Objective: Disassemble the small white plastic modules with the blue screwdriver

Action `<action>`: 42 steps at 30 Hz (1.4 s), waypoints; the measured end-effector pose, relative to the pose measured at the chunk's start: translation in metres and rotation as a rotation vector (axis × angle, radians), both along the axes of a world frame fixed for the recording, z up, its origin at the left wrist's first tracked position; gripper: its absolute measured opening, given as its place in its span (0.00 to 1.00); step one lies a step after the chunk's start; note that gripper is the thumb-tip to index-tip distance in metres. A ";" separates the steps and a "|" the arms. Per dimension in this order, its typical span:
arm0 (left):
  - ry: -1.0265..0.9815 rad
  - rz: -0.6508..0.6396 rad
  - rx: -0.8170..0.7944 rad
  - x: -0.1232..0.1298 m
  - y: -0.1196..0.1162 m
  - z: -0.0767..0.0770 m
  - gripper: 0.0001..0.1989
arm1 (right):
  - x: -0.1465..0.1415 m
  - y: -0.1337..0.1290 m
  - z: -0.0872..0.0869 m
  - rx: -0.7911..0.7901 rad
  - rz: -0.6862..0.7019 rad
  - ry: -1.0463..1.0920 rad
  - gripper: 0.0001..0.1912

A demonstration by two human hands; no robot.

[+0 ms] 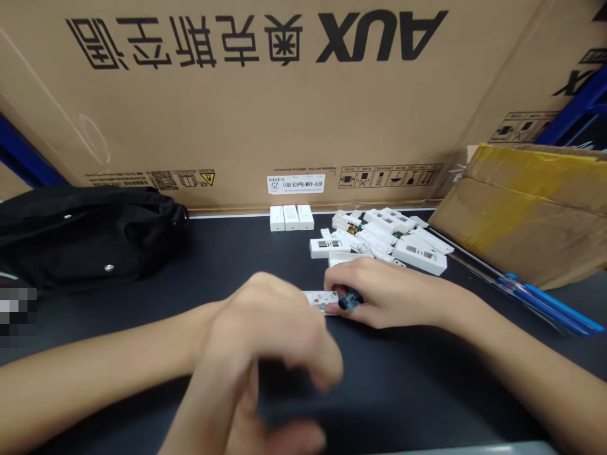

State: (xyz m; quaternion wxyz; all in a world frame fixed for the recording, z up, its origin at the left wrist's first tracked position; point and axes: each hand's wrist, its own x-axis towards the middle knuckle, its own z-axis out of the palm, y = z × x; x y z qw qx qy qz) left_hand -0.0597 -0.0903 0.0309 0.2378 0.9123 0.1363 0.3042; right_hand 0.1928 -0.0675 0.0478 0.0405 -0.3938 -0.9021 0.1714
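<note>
White panel [321, 298] is nearside-left of the loose-parts pile [379, 232]; right hand [372, 291] at its end, closed around a dark-handled tool [349, 299]. Left hand apparently obscured by a blurred third hand [265, 322]; I cannot tell its grip. Left of the pile, three closed units [291, 218] look done; the pile, outstanding.

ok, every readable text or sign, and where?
"AUX": big carton, inverted
"奥克斯空调": big carton, inverted
"KFR-46W/BpR3E(B1)": white label, inverted
"2" beside "5": white label
"A2L": beside yellow warning triangle, big carton
"X": carton face at right, word partly hidden
Handling icons: big carton
Too small: white boxes, remaining carton print
</note>
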 end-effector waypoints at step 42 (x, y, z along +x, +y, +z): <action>0.300 -0.034 -0.168 0.015 0.087 -0.026 0.21 | -0.008 0.001 0.002 0.119 -0.130 0.247 0.06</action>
